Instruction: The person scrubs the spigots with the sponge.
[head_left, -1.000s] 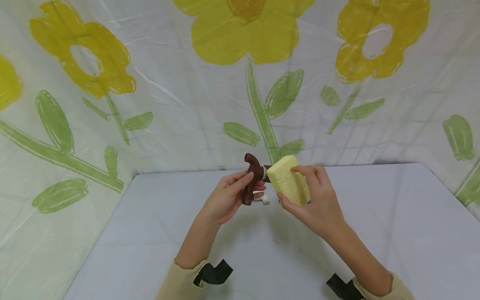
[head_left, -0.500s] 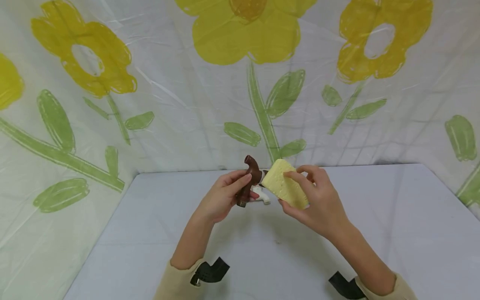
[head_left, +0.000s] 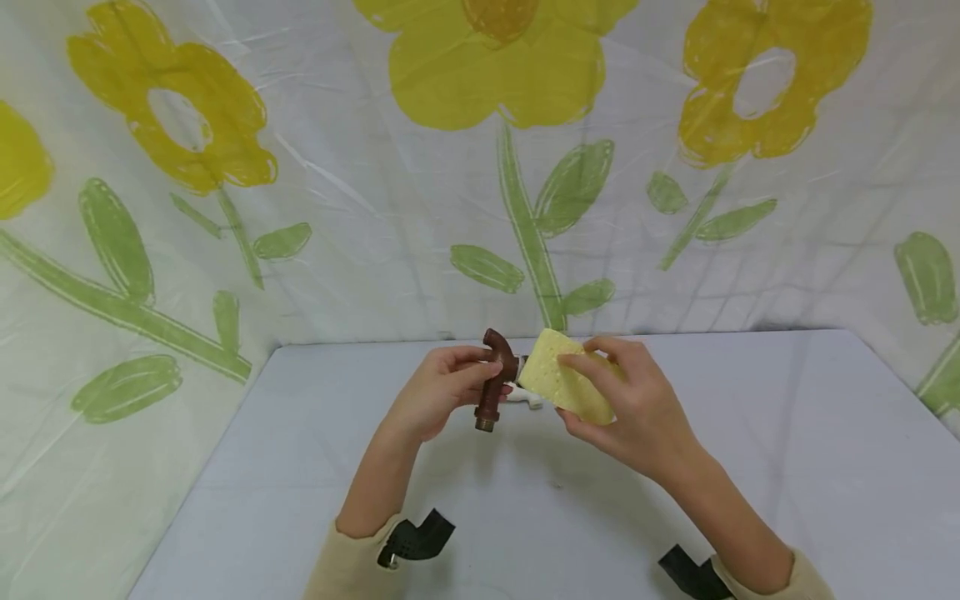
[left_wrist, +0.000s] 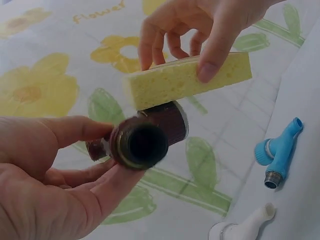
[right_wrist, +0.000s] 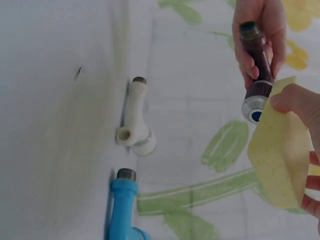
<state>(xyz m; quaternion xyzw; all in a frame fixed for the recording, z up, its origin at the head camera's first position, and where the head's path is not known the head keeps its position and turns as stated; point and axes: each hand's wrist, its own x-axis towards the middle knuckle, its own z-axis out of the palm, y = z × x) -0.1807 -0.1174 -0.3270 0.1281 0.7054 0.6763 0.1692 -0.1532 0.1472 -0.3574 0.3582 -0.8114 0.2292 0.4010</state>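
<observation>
My left hand holds a dark brown faucet by its body, thumb on the near side, in front of me above the table. In the left wrist view the round threaded end of the faucet faces the camera. My right hand pinches a pale yellow sponge between thumb and fingers. One end of the sponge lies right at the faucet's ribbed knob in the left wrist view. That knob is partly hidden behind the sponge in the head view.
A white faucet lies on the white table behind my hands. Close by it lies a blue faucet, hidden in the head view. A white sheet with painted yellow flowers hangs along the table's back edge.
The brown faucet has come down a little and shifted slightly left with my left hand. The sponge has turned and moved down and left along with it.
</observation>
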